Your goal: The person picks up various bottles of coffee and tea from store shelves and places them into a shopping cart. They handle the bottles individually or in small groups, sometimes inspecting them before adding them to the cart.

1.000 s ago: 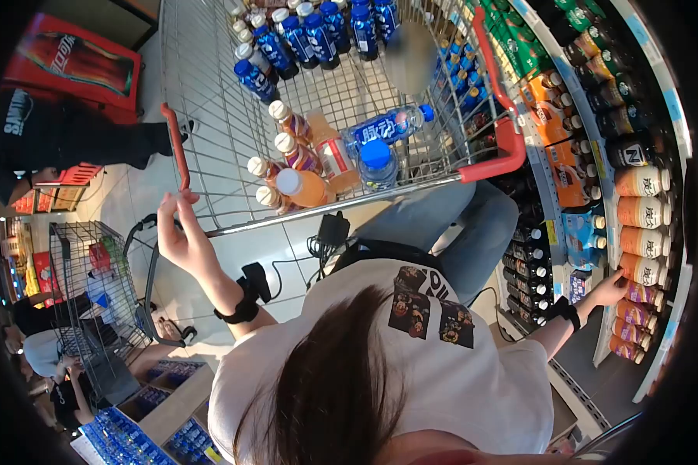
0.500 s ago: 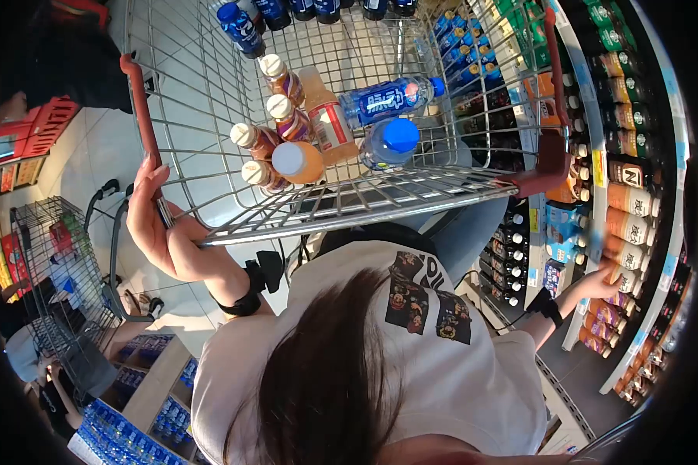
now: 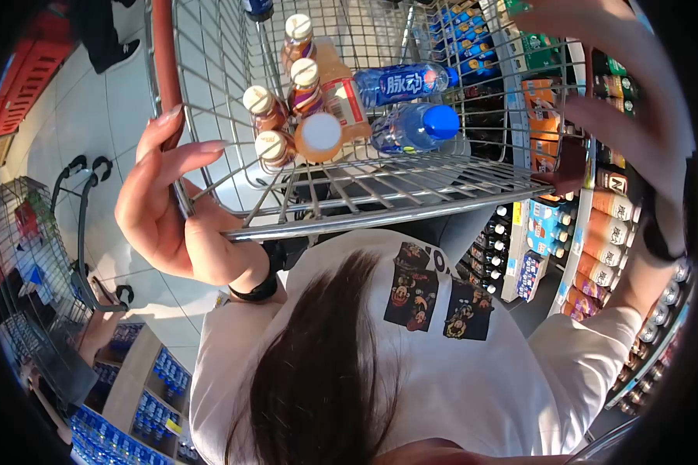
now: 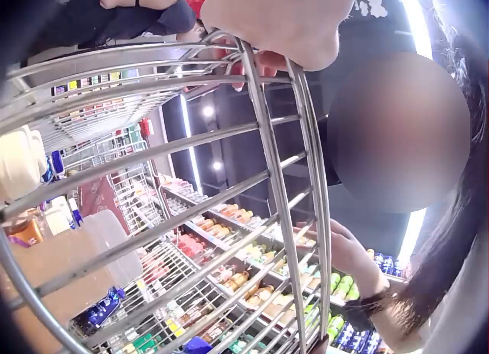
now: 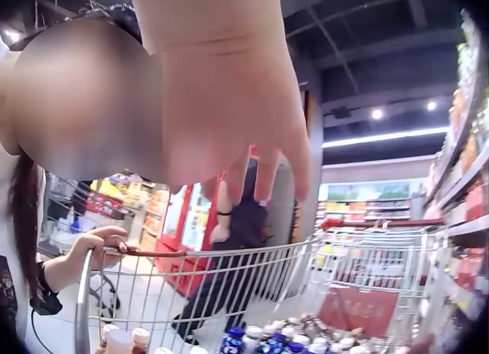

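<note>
My left hand (image 3: 159, 209) grips the near left corner of the shopping cart (image 3: 364, 223), its fingers curled over the rim by the red side bar (image 3: 163, 54). Blurred by motion, my right hand (image 3: 636, 81) is raised over the cart's right side with its fingers spread and nothing in them. In the cart's near end stand several small white-capped bottles (image 3: 275, 147) and a larger orange drink bottle (image 3: 318, 138). Beside them are a pinkish bottle (image 3: 345, 97), a lying blue-labelled water bottle (image 3: 403, 83) and another with a blue cap (image 3: 440, 122).
Drink shelves run along the right, with white-capped bottles (image 3: 609, 232) in rows and orange packs (image 3: 541, 116). A second cart (image 3: 31, 232) stands at the left, near stacked blue bottles (image 3: 116, 426). A person in dark clothes (image 5: 241, 224) stands beyond the cart.
My right hand has left the shelf bottles and swung up over the cart's right side. My left hand, loosely raised at the corner before, has closed round the rim. The cart sits differently in view.
</note>
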Motion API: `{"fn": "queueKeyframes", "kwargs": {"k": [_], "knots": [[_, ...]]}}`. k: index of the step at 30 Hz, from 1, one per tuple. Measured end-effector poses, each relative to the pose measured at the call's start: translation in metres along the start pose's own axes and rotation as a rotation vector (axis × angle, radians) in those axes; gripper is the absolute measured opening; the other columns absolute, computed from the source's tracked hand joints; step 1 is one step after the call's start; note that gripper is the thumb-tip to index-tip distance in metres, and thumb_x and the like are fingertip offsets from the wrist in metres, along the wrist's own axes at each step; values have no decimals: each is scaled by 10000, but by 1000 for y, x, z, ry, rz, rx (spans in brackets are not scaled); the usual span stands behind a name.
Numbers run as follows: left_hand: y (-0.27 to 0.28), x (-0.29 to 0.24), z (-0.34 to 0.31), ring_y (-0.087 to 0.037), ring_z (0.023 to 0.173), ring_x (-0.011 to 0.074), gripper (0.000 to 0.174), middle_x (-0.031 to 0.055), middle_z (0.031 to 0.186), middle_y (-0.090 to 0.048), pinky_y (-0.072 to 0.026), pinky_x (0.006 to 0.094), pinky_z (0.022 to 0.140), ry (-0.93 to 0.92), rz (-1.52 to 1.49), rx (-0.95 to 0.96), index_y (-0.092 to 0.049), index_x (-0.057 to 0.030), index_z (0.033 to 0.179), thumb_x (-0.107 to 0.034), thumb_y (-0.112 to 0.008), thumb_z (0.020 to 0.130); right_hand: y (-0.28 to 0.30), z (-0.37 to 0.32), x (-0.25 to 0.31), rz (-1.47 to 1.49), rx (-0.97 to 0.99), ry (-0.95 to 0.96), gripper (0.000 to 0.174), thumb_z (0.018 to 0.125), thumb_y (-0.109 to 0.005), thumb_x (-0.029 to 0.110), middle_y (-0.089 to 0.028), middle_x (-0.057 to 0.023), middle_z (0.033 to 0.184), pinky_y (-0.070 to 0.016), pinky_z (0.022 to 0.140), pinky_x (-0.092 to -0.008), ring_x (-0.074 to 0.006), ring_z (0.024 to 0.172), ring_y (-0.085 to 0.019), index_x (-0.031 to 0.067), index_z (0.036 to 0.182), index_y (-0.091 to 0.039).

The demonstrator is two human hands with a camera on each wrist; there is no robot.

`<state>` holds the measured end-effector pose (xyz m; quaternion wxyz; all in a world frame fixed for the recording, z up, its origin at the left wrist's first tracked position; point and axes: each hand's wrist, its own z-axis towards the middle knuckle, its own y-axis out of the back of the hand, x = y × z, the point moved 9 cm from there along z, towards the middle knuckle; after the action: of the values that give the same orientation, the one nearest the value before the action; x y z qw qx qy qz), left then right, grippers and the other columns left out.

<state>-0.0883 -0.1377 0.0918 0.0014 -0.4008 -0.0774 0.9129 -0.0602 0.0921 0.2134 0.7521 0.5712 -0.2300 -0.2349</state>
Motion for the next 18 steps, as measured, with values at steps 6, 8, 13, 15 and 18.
{"fn": "queueKeyframes", "kwargs": {"k": [6,8,13,15,18], "knots": [[0,2,2,-528,1023,384,470,186,704,-624,-311,515,969,-40,-8,112,-398,45,1132,9,-345,667,-205,74,-54,133,423,-258,400,729,-695,349,-608,-134,964,-458,823,-315,-216,942,-568,26,957,-635],[0,1,2,-508,1052,384,470,178,710,-628,-287,515,985,-58,8,188,-383,37,1147,10,-349,679,-267,72,-74,184,467,-367,313,721,-702,305,-651,-91,893,-483,773,-302,-207,890,-589,38,884,-677],[-2,1,3,-461,1119,380,503,152,727,-636,-214,513,1032,-63,-52,278,-363,10,1171,27,-372,668,-303,72,-80,116,576,-329,284,759,-654,318,-624,-22,996,-489,762,-307,-199,978,-537,84,917,-676],[-2,1,2,-442,1142,371,511,132,734,-640,-181,512,1048,-46,-38,317,-368,-8,1173,32,-383,663,-300,71,-80,78,586,-286,274,773,-635,323,-614,5,1037,-492,757,-309,-196,1013,-516,102,931,-676],[1,2,0,-450,1129,364,503,114,715,-632,-175,518,1052,-41,-31,282,-387,-18,1162,4,-392,659,-298,73,-74,64,701,-246,370,722,-627,452,-609,37,1037,-494,755,-331,-206,1058,-460,146,922,-688]]}}
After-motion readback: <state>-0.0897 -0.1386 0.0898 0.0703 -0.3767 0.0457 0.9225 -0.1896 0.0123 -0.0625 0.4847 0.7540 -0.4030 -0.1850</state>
